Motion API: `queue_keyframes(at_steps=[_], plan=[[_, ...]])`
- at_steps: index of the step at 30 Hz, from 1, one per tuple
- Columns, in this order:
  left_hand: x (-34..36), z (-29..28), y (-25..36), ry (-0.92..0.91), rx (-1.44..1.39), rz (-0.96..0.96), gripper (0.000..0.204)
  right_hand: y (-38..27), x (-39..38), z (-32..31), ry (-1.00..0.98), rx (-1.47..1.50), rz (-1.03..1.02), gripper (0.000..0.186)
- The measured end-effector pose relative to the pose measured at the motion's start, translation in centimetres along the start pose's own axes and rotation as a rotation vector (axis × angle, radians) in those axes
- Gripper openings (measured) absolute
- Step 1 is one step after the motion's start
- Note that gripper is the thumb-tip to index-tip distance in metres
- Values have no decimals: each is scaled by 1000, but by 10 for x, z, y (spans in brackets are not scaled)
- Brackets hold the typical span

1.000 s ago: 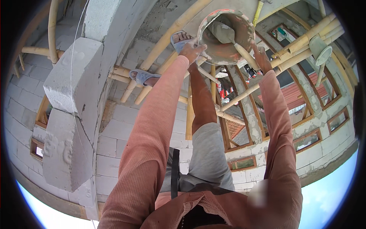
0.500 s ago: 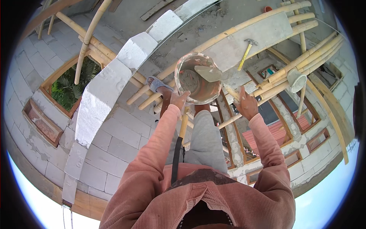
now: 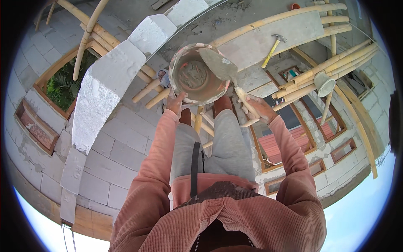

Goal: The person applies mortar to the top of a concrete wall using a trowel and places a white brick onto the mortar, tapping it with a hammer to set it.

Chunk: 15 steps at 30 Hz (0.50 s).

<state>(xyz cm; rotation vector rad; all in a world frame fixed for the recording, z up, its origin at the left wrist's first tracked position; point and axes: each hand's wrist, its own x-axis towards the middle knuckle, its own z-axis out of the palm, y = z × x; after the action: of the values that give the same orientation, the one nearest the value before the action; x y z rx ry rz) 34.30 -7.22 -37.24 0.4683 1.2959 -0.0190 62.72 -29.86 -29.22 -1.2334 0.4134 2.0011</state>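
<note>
My left hand (image 3: 176, 103) is closed on the near left rim of a mortar-smeared bucket (image 3: 200, 99), holding it up in front of my legs. Grey wet mortar (image 3: 193, 75) lies in the bottom. In my right hand (image 3: 259, 108) is a trowel (image 3: 221, 67), gripped by its pale wooden handle. Its grey, mortar-coated blade reaches over the right side of the bucket's mouth, with the tip near the far inner wall.
A claw hammer (image 3: 272, 51) with a yellow handle rests on a grey plank (image 3: 247, 52) between bamboo poles. White wall blocks (image 3: 100, 88) curve past on the left. A pale pail (image 3: 324, 85) hangs by bamboo poles at the right. Window openings lie below.
The bucket has shifted left with my left hand. The trowel has moved left too, its blade now turned more lengthwise, tip toward the far wall of the bucket. My feet are now more hidden.
</note>
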Motion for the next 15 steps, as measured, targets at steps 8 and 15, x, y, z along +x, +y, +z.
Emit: queue_keyframes(at_steps=[8,15], plan=[[-27,-42,-41,151,-25,-59,57,-7,132,-19,399,-792,-346,58],[-46,-76,-65,353,-123,-72,61,-55,348,6,692,-858,-897,45]])
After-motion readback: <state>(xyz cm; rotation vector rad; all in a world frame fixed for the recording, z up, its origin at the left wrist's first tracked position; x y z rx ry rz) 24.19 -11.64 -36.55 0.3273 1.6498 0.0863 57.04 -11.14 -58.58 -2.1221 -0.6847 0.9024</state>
